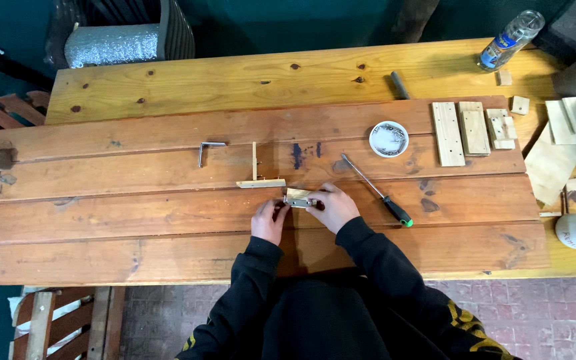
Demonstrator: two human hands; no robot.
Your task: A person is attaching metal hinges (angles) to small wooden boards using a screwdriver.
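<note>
Two hands met on a small wood block near the middle of the tabletop. The left hand pinched a metal bracket against the block; the right hand closed its grip over the block's other end. At eleven o'clock from the block stood an L-shaped wood piece; at three o'clock lay a screwdriver. The bracket looked likely to slide off line, since only fingertips held it.
</note>
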